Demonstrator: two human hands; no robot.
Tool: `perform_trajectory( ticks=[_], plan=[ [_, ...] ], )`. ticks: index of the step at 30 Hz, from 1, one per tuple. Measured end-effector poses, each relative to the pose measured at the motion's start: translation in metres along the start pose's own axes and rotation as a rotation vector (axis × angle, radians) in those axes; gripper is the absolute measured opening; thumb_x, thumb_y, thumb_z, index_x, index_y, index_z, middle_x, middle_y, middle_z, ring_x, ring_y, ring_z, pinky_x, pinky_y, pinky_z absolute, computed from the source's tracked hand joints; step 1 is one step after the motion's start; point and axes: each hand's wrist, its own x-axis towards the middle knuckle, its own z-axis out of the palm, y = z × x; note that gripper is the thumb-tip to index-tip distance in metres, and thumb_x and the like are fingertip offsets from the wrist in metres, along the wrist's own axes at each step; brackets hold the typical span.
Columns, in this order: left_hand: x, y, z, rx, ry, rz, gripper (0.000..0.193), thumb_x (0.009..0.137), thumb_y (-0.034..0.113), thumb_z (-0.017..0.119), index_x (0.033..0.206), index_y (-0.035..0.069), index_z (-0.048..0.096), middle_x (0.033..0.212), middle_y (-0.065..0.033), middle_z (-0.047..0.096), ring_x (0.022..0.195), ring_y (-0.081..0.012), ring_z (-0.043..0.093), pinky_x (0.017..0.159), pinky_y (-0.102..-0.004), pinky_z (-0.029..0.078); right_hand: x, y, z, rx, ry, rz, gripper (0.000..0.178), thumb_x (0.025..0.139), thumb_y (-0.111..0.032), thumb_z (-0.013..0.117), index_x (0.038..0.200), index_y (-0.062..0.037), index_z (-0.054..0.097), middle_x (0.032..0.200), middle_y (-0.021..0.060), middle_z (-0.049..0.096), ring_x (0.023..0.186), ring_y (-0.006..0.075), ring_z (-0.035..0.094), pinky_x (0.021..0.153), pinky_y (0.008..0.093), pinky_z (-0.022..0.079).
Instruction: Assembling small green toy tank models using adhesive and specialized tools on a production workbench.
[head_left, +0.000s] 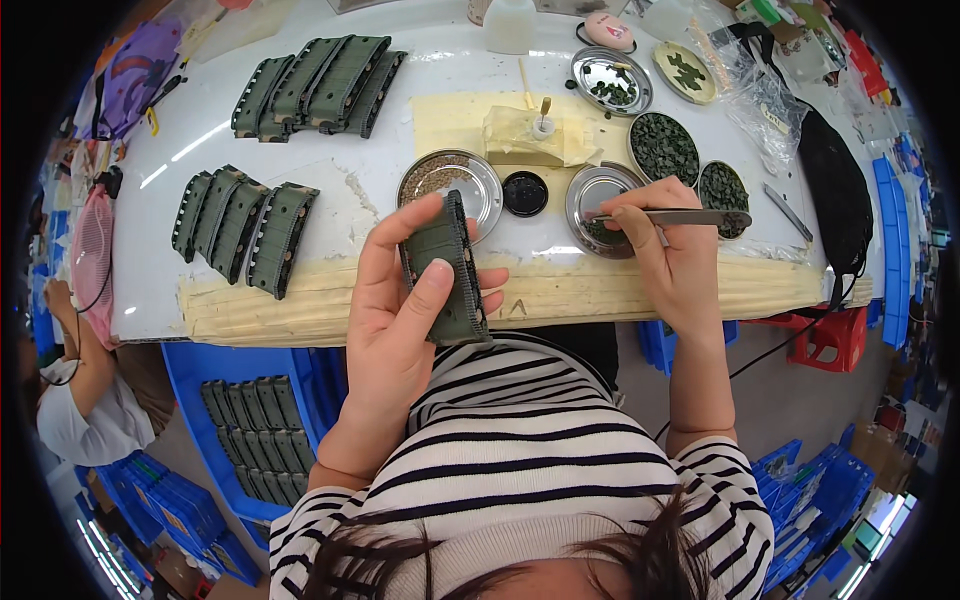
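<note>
Table [150, 220] — L hand [385, 300] w/ green pc [432, 240] (R hand [665, 235]: tweezers [710, 217]).

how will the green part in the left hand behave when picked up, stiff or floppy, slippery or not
Probably stiff: the green part, held in the left hand, shows no visible sag at its ends. It may be fairly light, as one hand supports it. It likely won't slip easily, since its face looks matt and its long edge ridged.
</note>
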Motion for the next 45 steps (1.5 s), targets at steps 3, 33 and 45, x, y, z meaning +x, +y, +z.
perform_trajectory(
  ticks=[3, 33, 45],
  plan=[
    [-0.001, -0.002, -0.001, -0.014, -0.012, -0.001, 0.023, 0.099, 0.013, 0.047, 0.117, 0.0, 0.048, 0.124, -0.0172, 0.051, 0.1, -0.0267, 0.064, 0.085, -0.036, 0.056, 0.001, -0.001, 0.001, -0.009, -0.006, 0.0, 0.007, 0.084, -0.012, 0.065, 0.084, -0.0044, 0.067, 0.077, 0.0061, 0.064, 0.074, 0.025, 0.053, 0.069, 0.0357, 0.04],
    [0.01, -0.003, 0.003, -0.159, -0.229, -0.174, 0.03, 0.103, 0.027, 0.037, 0.092, 0.002, 0.05, 0.092, -0.0118, 0.063, 0.089, -0.0181, 0.065, 0.081, -0.0307, 0.055, 0.017, -0.062, 0.015, 0.592, -0.084, -0.246, 0.012, 0.082, -0.009, 0.066, 0.09, -0.0009, 0.069, 0.083, 0.0069, 0.068, 0.074, 0.0202, 0.058, 0.066, 0.0294, 0.047],
    [0.009, -0.007, 0.009, -0.205, -0.171, -0.128, 0.029, 0.102, 0.025, 0.04, 0.098, 0.0, 0.053, 0.095, -0.0106, 0.062, 0.088, -0.0166, 0.065, 0.081, -0.031, 0.055, 0.013, -0.065, 0.02, 0.538, -0.12, -0.183, 0.014, 0.086, -0.009, 0.062, 0.094, -0.0002, 0.069, 0.086, 0.0096, 0.067, 0.078, 0.021, 0.061, 0.069, 0.029, 0.05]
  ],
)
